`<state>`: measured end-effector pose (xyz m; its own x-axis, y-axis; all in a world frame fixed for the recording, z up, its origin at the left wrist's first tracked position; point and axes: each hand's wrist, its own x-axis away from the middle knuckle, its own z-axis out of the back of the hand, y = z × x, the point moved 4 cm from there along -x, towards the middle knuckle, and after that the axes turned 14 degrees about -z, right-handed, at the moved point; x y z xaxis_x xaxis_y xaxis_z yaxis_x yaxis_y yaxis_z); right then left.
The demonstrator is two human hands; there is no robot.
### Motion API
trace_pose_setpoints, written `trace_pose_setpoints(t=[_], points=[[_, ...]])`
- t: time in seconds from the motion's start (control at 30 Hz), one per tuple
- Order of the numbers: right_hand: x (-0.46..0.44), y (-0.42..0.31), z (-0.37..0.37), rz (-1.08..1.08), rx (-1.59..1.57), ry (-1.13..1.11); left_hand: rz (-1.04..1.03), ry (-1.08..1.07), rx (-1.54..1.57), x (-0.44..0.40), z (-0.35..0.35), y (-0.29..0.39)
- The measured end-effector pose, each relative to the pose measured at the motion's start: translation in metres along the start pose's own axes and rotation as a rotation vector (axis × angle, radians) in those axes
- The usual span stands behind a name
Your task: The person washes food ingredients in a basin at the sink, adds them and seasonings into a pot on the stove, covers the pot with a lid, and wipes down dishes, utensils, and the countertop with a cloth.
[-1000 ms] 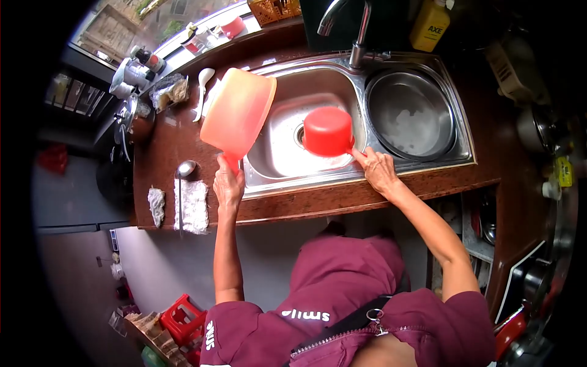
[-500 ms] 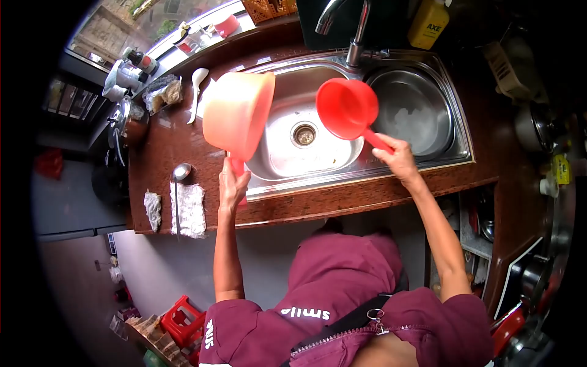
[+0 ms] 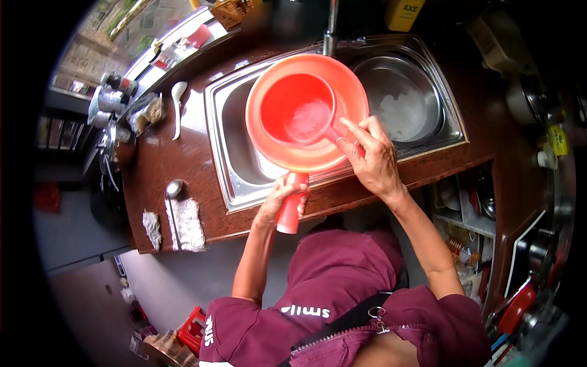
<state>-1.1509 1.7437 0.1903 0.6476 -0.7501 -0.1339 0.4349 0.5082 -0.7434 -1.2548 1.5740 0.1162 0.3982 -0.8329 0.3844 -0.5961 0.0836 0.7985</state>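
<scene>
My left hand (image 3: 282,199) is closed around the handle of a large orange-red water dipper (image 3: 260,144), held over the sink with its mouth facing up. Nested inside its bowl is a smaller red water dipper (image 3: 281,116). Its handle runs toward my right hand (image 3: 374,159), whose fingers lie on both sides of it, some of them partly spread. The larger dipper hides most of the left sink basin (image 3: 235,134), including the drain.
A metal basin (image 3: 422,110) with whitish liquid sits in the right sink bowl. The faucet (image 3: 331,30) rises behind. On the left counter are a white spoon (image 3: 177,107), a metal ladle (image 3: 174,188) and a white cloth (image 3: 189,226). A yellow bottle (image 3: 403,15) stands at the back.
The two dippers were apart; now the smaller one sits inside the larger. My left hand moved right and turned its dipper upward. My right hand moved slightly left and down.
</scene>
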Motion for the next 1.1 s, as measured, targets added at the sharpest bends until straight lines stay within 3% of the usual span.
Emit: trace_pose_setpoints(t=[0.07,0.13,0.27,0.33,0.43,0.6,0.77,0.83,0.93,0.97,1.0,1.03,1.07,1.1], points=[[0.009,-0.007,0.022,0.068,0.224,0.192,0.01,-0.066,0.026,-0.01,-0.017,-0.006],[0.016,0.011,0.047,0.076,0.206,0.357,0.05,-0.102,0.102,-0.021,-0.036,-0.011],[0.052,0.06,0.119,-0.132,-0.101,0.674,0.099,-0.248,0.188,-0.047,-0.089,-0.02],[0.076,0.094,0.154,-0.237,-0.032,0.802,0.108,-0.336,0.116,-0.064,-0.117,-0.026],[0.122,0.153,0.187,-0.487,-0.198,0.865,0.151,-0.378,0.017,-0.091,-0.164,-0.034],[0.2,0.222,0.201,-0.736,-0.075,0.698,0.288,-0.416,-0.025,-0.155,-0.265,-0.074],[0.265,0.281,0.184,-0.794,-0.007,0.461,0.218,-0.568,-0.007,-0.246,-0.353,-0.134],[0.287,0.294,0.184,-0.858,0.0,0.343,0.29,-0.527,0.133,-0.292,-0.38,-0.156],[0.319,0.316,0.188,-0.871,0.065,0.301,0.141,-0.538,-0.031,-0.359,-0.407,-0.158],[0.329,0.326,0.189,-0.895,0.059,0.283,0.075,-0.66,0.069,-0.368,-0.423,-0.149],[0.338,0.336,0.192,-0.917,0.059,0.275,0.094,-0.581,0.205,-0.388,-0.433,-0.149],[0.347,0.345,0.194,-0.939,0.06,0.264,-0.021,-0.563,0.17,-0.409,-0.434,-0.148],[0.356,0.353,0.195,-0.96,0.061,0.249,-0.155,-0.426,0.161,-0.377,-0.456,-0.139],[0.363,0.362,0.198,-0.971,0.064,0.236,-0.134,-0.32,0.139,-0.38,-0.456,-0.14]])
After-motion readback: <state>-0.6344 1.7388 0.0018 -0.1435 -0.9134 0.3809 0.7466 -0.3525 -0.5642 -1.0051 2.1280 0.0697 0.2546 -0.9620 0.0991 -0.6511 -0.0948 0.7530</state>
